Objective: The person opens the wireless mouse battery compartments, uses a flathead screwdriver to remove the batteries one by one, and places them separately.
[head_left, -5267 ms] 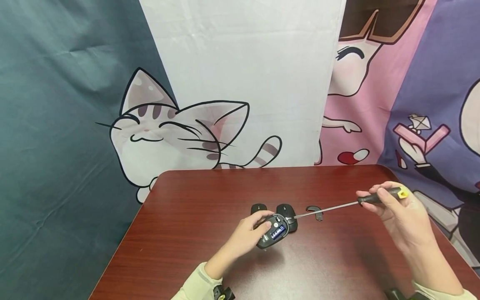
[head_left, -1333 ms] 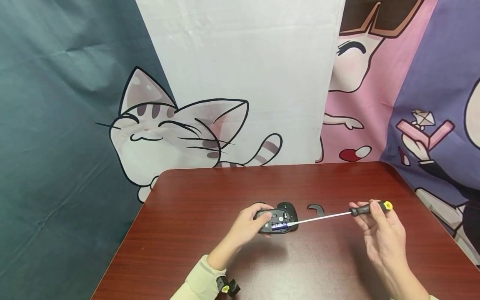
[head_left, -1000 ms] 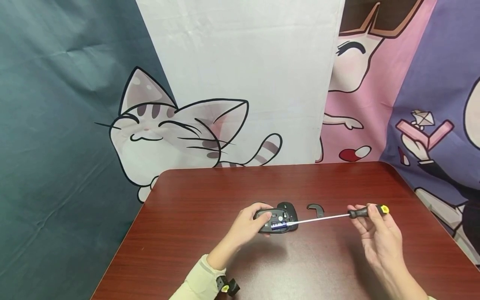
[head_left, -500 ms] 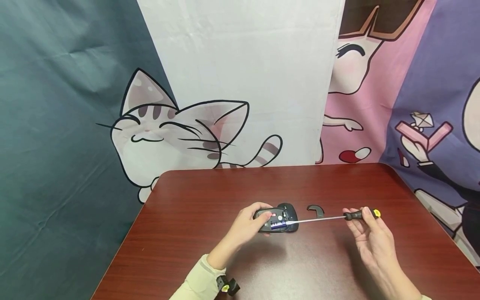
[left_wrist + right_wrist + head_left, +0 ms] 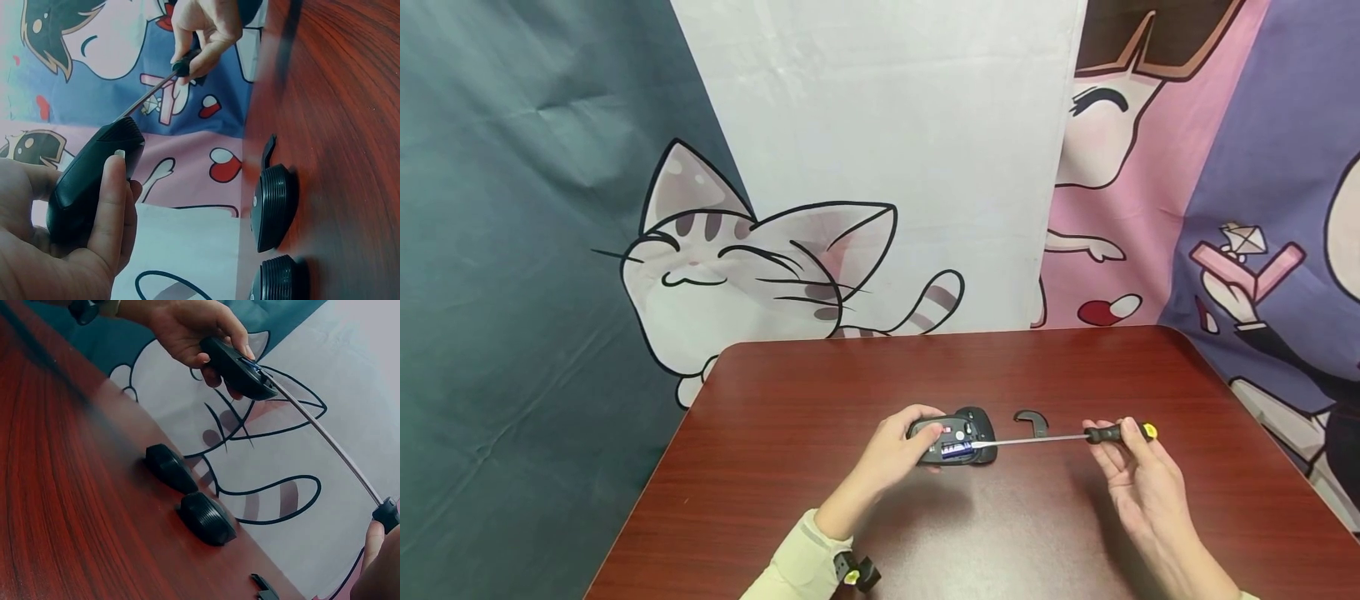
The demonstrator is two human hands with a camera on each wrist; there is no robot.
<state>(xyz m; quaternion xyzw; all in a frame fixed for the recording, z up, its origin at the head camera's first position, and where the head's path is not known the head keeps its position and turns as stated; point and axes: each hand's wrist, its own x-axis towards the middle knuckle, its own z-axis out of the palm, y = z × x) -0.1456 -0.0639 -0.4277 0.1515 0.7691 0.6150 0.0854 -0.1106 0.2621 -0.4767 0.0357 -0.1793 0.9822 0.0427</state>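
Note:
My left hand [image 5: 887,450] grips a black computer mouse [image 5: 950,429] above the table, underside up. Its battery compartment is uncovered, and a blue battery [image 5: 957,451] lies inside. With my right hand [image 5: 1146,487] I pinch the dark, yellow-ended handle of a long screwdriver [image 5: 1037,439]. The screwdriver's tip reaches the right end of the battery; whether it presses under it is too small to tell. From the right wrist view, the metal shaft runs straight into the open compartment of the held mouse [image 5: 237,372]. A curved black battery cover [image 5: 1032,421] lies on the table beyond the shaft.
Two more black mice, one nearer [image 5: 169,469] and one beside it [image 5: 206,519], stand on the reddish-brown wooden table [image 5: 775,417]. The held mouse and left hand partly hide them in the head view. A printed cartoon curtain [image 5: 880,167] hangs behind the table's back edge.
Since the oldest frame, the mouse has turned level and the screwdriver tip has come to the battery's end. Over the last second, my right hand has shifted slightly left and down.

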